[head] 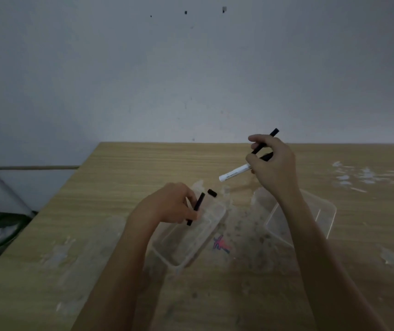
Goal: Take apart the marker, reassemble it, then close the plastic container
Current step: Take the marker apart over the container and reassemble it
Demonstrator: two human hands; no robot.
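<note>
A scuffed light wooden bench (pixel 143 168) fills the lower half of the frame beneath a bare grey wall (pixel 143 68). At lower centre sits a clear plastic container (pixel 181 244), open, its transparent lid (pixel 320 211) lying just to the right. Above the lid, the right hand (pixel 274 163) has its fingers closed around a white marker barrel (pixel 235 173) and a thin black rod (pixel 273 133). Over the container, the left hand (pixel 169 204) pinches a slim black marker piece (pixel 197 206). A small black cap (pixel 212 192) lies just beside it at centre frame.
</note>
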